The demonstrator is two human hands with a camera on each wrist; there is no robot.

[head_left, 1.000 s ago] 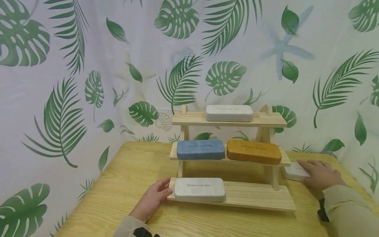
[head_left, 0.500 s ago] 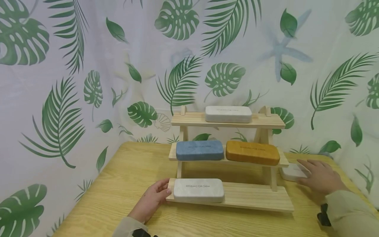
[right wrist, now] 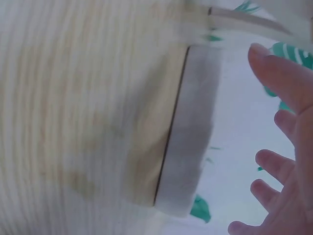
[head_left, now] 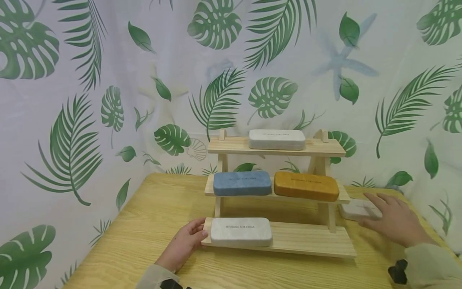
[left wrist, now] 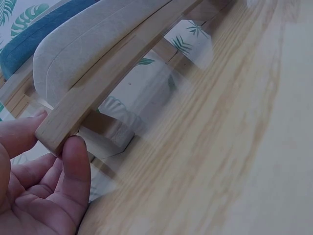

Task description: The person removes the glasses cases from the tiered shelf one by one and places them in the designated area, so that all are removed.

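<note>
Just beside spread right fingers — white case; between pinched left fingers — shelf end.

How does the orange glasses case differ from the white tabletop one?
The orange glasses case sits on the middle shelf; the white glasses case lies on the table. In head view, the right hand partly hides the white case, not the orange. Both have rounded corners.
</note>
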